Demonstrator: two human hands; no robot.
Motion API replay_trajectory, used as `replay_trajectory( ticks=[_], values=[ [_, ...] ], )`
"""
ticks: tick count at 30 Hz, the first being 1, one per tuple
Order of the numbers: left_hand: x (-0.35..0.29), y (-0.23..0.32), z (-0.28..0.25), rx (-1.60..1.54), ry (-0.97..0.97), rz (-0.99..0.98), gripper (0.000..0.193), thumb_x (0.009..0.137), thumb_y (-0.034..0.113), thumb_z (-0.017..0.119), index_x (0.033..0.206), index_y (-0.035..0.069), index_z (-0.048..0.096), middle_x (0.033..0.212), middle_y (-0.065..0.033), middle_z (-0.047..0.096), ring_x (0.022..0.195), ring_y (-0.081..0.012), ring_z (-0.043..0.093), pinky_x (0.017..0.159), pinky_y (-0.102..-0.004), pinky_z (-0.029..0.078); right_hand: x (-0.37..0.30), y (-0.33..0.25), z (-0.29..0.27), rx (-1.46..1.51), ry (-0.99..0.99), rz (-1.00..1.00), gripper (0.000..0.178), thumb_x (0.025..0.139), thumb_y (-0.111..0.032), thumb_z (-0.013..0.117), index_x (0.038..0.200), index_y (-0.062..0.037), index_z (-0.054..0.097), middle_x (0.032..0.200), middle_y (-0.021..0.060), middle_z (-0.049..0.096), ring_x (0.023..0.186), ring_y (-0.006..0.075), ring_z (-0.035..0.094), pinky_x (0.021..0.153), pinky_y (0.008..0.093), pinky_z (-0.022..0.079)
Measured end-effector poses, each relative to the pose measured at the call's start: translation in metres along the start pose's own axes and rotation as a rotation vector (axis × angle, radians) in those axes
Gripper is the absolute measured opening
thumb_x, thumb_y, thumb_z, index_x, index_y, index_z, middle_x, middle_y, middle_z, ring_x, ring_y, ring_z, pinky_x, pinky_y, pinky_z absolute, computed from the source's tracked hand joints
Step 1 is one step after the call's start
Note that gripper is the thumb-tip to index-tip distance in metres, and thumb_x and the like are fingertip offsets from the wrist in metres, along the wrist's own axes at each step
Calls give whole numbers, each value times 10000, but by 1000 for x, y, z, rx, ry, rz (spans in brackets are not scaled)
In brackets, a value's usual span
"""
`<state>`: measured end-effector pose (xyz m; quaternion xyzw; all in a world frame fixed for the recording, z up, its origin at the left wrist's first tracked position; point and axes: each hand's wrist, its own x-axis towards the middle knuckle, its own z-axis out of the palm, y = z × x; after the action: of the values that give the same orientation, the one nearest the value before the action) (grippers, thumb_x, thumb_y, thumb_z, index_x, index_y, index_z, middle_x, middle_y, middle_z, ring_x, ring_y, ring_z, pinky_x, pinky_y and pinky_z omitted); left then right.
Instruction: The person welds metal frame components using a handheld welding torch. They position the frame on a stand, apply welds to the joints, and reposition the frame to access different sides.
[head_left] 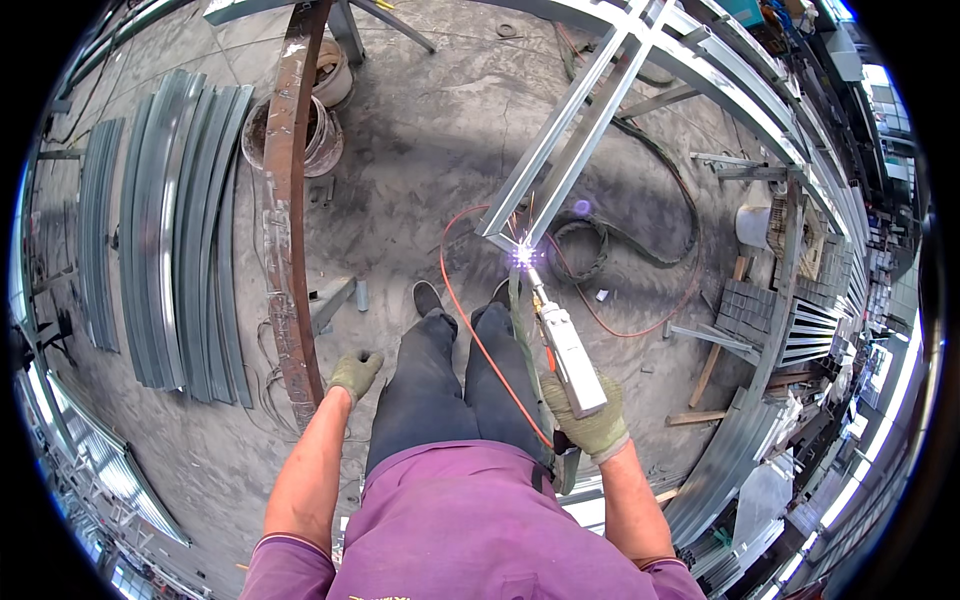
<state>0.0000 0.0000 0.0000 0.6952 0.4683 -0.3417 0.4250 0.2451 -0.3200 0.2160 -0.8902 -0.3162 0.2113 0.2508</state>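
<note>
Torso: purple shirt (470,530) filled the lower edge, dark trousers (450,385) below it, black shoes (428,298) on the concrete floor (420,130).
R hand: right hand (590,415), in a green work glove, was closed round the grip of a grey welding torch (562,345); fingers wrapped tight.
Torch: pointed up and away from the body, tip touching the end of the galvanised steel frame (570,140); bright violet arc (522,254) w/ sparks right at that corner.
Cable: orange hose (470,320) ran from the torch area, looped over the floor past the legs.
L hand: left hand (355,373), gloved too, was curled into a loose fist, holding nothing, just beside a rusty curved steel bar (290,200); can't tell if touching.
Left side: stack of grey metal profiles (185,230) lay on the floor, well apart from the weld.
Far: white bucket (310,135) behind the rusty bar.
</note>
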Motion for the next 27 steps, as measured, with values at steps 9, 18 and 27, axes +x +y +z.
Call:
replay_trajectory(
  ticks=[9,18,27],
  values=[
    [0,-15,4,-35,-17,-28,601,955,468,698,1270,-42,744,1283,-282,736,1231,-387,703,1076,-441,516,2,-3,-4,-20,13,-19,207,896,-268,818,1072,-164,783,891,77,731,719,299,738,632,407,586],
    [-4,-24,7,-40,-24,-47,592,965,454,691,1284,-42,737,1306,-286,725,1271,-397,684,1096,-441,504,0,-6,-4,-2,-7,54,201,900,-257,812,1074,-164,775,895,71,730,715,296,736,626,409,583],
    [-6,-19,8,-37,-15,-49,577,972,438,697,1302,-35,729,1306,-275,731,1274,-388,685,1098,-439,507,-3,-5,-3,1,-12,39,199,892,-250,817,1068,-166,779,886,72,734,704,293,736,619,406,582]
  ],
)
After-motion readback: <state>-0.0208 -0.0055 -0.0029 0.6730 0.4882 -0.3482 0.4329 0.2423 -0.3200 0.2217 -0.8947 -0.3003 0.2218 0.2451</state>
